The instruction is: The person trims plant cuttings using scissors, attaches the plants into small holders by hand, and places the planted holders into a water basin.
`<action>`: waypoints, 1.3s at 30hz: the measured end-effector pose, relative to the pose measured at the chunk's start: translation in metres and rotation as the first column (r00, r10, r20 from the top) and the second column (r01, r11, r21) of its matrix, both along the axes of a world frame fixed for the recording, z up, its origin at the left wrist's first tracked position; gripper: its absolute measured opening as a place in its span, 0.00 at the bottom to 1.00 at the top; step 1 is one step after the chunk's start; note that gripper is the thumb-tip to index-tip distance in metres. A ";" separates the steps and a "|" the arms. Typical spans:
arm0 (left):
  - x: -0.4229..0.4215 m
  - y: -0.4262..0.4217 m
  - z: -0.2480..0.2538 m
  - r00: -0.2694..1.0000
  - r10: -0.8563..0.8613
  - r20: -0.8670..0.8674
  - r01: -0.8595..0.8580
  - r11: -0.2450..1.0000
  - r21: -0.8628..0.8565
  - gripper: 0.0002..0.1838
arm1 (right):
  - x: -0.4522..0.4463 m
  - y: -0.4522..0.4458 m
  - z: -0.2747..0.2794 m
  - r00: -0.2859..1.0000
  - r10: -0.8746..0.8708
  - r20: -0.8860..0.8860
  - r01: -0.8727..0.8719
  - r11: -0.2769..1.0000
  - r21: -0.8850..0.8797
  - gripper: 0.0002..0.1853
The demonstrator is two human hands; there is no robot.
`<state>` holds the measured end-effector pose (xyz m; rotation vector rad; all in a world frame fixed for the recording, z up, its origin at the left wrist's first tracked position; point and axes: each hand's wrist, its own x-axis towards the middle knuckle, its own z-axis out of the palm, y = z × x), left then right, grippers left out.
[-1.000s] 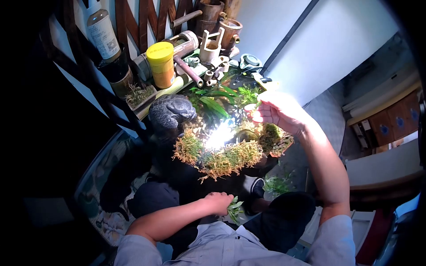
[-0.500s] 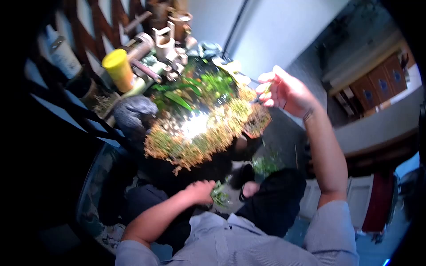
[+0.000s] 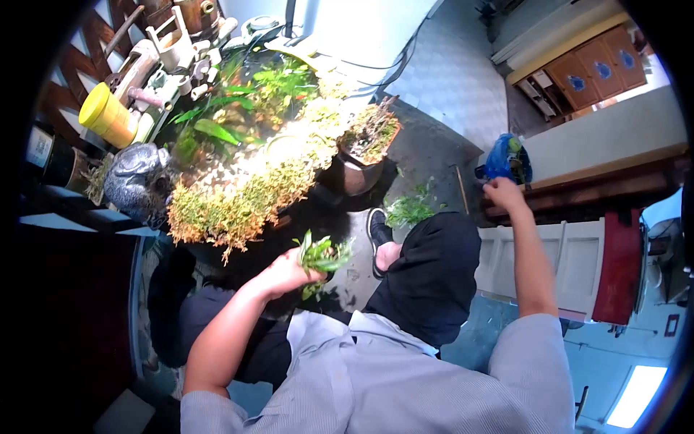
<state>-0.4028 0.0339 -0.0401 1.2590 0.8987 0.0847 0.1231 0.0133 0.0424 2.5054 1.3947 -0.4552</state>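
Observation:
A bunch of leafy green stems (image 3: 323, 255) sits in my left hand (image 3: 285, 272), whose fingers are wrapped round it above my lap. Out to the right, my right hand (image 3: 504, 194) has its fingers curled together just below a blue plastic bag (image 3: 508, 160). What those fingers hold, if anything, is too small to make out. More loose green sprigs (image 3: 410, 208) lie on the grey floor beside my shoe (image 3: 378, 235).
Ahead is a small pond with green leaves (image 3: 217, 130) and a mossy, yellowish rim (image 3: 238, 189). A dark stone figure (image 3: 137, 184) and a yellow container (image 3: 108, 116) stand at its left. A planter (image 3: 370, 137) sits at its right corner.
My right hand has moved from the pond's right edge down and right to the blue bag. My left hand has risen with the green stems. The view has turned rightward.

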 end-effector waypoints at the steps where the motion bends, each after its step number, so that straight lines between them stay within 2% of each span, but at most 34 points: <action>1: 0.002 0.001 -0.006 0.994 0.070 0.082 -0.056 0.985 -0.166 0.28 | -0.032 0.002 0.020 0.984 0.099 0.145 -0.123 0.978 0.167 0.21; 2: 0.002 0.001 -0.006 0.975 0.168 0.143 -0.113 0.937 -0.330 0.27 | -0.070 0.011 0.043 0.984 0.110 0.137 -0.144 0.950 0.276 0.20; 3: 0.005 0.000 0.010 0.940 0.255 0.229 -0.131 0.885 -0.446 0.25 | -0.094 0.016 0.051 0.985 0.173 0.017 -0.163 0.889 0.428 0.18; 4: 0.009 0.003 0.023 0.886 0.345 0.310 -0.130 0.826 -0.549 0.23 | -0.137 0.019 0.070 0.972 0.207 -0.110 -0.127 0.861 0.493 0.16; 5: 0.008 0.008 0.020 0.870 0.361 0.337 -0.080 0.776 -0.625 0.24 | -0.172 0.017 0.078 0.920 0.298 -0.254 -0.108 0.816 0.568 0.15; 6: 0.007 0.010 0.018 0.851 0.373 0.369 -0.018 0.723 -0.691 0.25 | -0.208 0.013 0.088 0.862 0.301 -0.409 -0.064 0.864 0.500 0.14; 7: 0.007 0.010 0.022 0.844 0.378 0.381 -0.017 0.728 -0.685 0.26 | -0.236 0.006 0.085 0.790 0.377 -0.484 -0.087 0.849 0.521 0.13; 8: 0.006 0.011 0.023 0.843 0.380 0.381 -0.022 0.732 -0.681 0.26 | -0.256 0.000 0.076 0.727 0.554 -0.405 -0.241 0.759 0.604 0.14; 10: 0.005 0.010 0.020 0.808 0.428 0.405 -0.015 0.702 -0.712 0.28 | -0.287 -0.009 0.066 0.665 0.546 -0.510 -0.370 0.834 0.410 0.16; 11: 0.003 0.009 0.015 0.803 0.440 0.401 -0.023 0.696 -0.718 0.29 | -0.295 -0.013 0.052 0.617 0.588 -0.523 -0.412 0.808 0.421 0.18; 12: 0.001 0.008 0.012 0.804 0.441 0.400 -0.026 0.696 -0.717 0.29 | -0.302 -0.016 0.041 0.587 0.569 -0.576 -0.378 0.822 0.427 0.20; 14: 0.002 0.006 0.013 0.781 0.459 0.425 -0.039 0.714 -0.700 0.29 | -0.308 -0.019 0.019 0.568 0.596 -0.567 -0.364 0.800 0.476 0.21; 16: 0.001 0.005 0.016 0.784 0.458 0.418 -0.052 0.721 -0.691 0.29 | -0.312 -0.023 0.009 0.555 0.555 -0.620 -0.321 0.830 0.456 0.22; 18: -0.001 0.005 0.014 0.792 0.424 0.438 -0.003 0.721 -0.693 0.28 | -0.315 -0.026 0.006 0.529 0.441 -0.725 -0.207 0.895 0.394 0.22; 20: -0.001 0.004 0.015 0.794 0.438 0.422 -0.010 0.703 -0.711 0.28 | -0.314 -0.028 0.005 0.538 0.414 -0.734 -0.191 0.908 0.373 0.25; 22: 0.000 0.003 0.016 0.770 0.393 0.503 0.042 0.755 -0.655 0.30 | -0.314 -0.028 0.009 0.535 0.334 -0.776 -0.163 0.942 0.293 0.29; 23: 0.001 0.003 0.018 0.750 0.391 0.533 0.058 0.764 -0.642 0.36 | -0.314 -0.029 0.006 0.535 0.335 -0.776 -0.161 0.942 0.296 0.29; 24: 0.003 0.003 0.020 0.750 0.388 0.535 0.059 0.766 -0.640 0.36 | -0.312 -0.031 -0.003 0.529 0.280 -0.801 -0.142 0.960 0.242 0.32; 26: 0.008 0.003 0.030 0.742 0.299 0.600 0.091 0.842 -0.531 0.42 | -0.313 -0.035 -0.013 0.522 0.224 -0.823 -0.122 0.975 0.188 0.36; 28: 0.008 0.002 0.037 0.734 0.312 0.603 0.095 0.832 -0.547 0.42 | -0.317 -0.038 -0.019 0.204 0.151 -0.967 0.036 0.986 0.162 0.40; 30: 0.009 0.001 0.031 0.761 0.279 0.586 0.086 0.852 -0.517 0.39 | -0.314 -0.041 -0.034 0.196 0.143 -0.970 0.019 0.989 0.149 0.38; 31: 0.013 0.001 0.027 0.806 0.248 0.537 0.013 0.900 -0.436 0.34 | -0.315 -0.042 -0.040 0.109 0.137 -0.985 0.100 0.984 0.148 0.34; 32: 0.013 -0.001 0.025 0.807 0.245 0.537 0.015 0.901 -0.434 0.34 | -0.316 -0.043 -0.044 0.022 0.137 -0.990 0.180 0.974 0.139 0.30; 33: 0.013 -0.003 0.023 0.839 0.234 0.491 -0.037 0.925 -0.379 0.32 | -0.316 -0.041 -0.047 0.074 0.059 -0.995 0.202 0.977 0.073 0.23; 34: 0.014 -0.005 0.025 0.868 0.227 0.441 -0.085 0.944 -0.318 0.29 | -0.316 -0.042 -0.046 0.074 0.060 -0.995 0.204 0.976 0.074 0.23; 36: 0.016 -0.006 0.021 0.862 0.234 0.449 -0.118 0.955 -0.271 0.25 | -0.317 -0.043 -0.042 -0.042 -0.113 -0.993 0.322 0.939 -0.120 0.20; 38: 0.015 -0.007 0.019 0.946 0.135 0.293 -0.135 0.991 -0.018 0.26 | -0.317 -0.043 -0.047 -0.084 -0.157 -0.984 0.317 0.932 -0.176 0.21; 39: 0.015 -0.010 -0.001 0.955 0.078 0.285 -0.146 0.964 0.223 0.25 | -0.320 -0.044 -0.048 0.008 0.033 -0.999 0.295 0.955 0.033 0.22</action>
